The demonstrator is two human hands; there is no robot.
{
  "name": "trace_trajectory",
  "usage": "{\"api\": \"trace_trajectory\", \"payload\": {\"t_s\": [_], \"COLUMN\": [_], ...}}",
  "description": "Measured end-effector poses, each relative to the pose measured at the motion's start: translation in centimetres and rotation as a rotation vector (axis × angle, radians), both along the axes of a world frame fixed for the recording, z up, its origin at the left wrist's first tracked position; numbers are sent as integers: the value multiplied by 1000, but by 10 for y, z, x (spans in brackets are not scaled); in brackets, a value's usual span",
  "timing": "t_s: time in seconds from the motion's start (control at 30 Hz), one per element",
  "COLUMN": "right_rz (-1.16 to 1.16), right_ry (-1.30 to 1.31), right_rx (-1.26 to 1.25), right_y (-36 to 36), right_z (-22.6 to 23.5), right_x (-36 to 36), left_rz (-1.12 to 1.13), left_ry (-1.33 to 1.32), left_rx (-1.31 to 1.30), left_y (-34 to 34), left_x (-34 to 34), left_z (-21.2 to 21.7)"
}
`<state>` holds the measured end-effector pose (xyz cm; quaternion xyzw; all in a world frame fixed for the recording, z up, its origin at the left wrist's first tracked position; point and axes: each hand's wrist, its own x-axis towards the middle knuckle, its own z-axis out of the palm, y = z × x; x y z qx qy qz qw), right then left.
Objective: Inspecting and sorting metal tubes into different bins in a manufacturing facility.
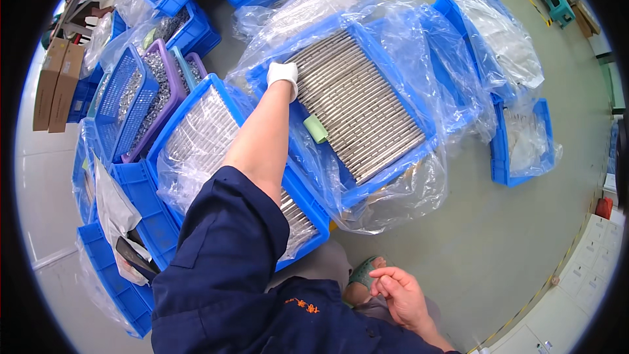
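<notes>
A blue crate (pixel 401 85) lined with clear plastic holds rows of long silver metal rods (pixel 354 101). My left hand (pixel 282 75), in a white glove, reaches to the upper left side of this crate, beside the ends of the rods. Its fingers look curled under; whatever they grip is hidden from view. A light green block-like piece (pixel 316 129) lies along the crate's left inner side, against the rods. Bare and held low near my body, my right hand (pixel 401 296) has its fingers curled in and the thumb near the index finger, with nothing visible in them.
Under my left arm stands another blue crate (pixel 321 221) of plastic-covered rods. Purple (pixel 175 78) and blue mesh baskets (pixel 124 101) with small metal parts stand left. Plastic-covered blue crates (pixel 501 157) stand right. Cardboard boxes (pixel 59 85) are far left; white cabinets (pixel 583 269) line the lower right.
</notes>
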<state>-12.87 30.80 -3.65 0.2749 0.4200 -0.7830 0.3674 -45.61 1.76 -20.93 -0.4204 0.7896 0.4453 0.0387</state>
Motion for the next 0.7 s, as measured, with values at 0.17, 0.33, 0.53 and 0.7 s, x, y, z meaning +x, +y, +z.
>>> {"api": "trace_trajectory", "payload": {"t_s": [0.17,0.33,0.53,0.7], "right_rz": [13,28,15,22], "right_ry": [10,12,3,-5], "right_rx": [-40,-22,-22,-25], "right_y": [-1,0,0,1], "right_z": [-1,-2,0,0], "right_x": [1,1,4,6], "left_rz": [28,-181,-526,-603], "left_ry": [157,90,-81,-186], "left_rx": [115,-364,-538,-521], "left_y": [-18,-4,-2,-8], "left_x": [-6,0,3,9], "left_z": [-13,-8,-4,0]}}
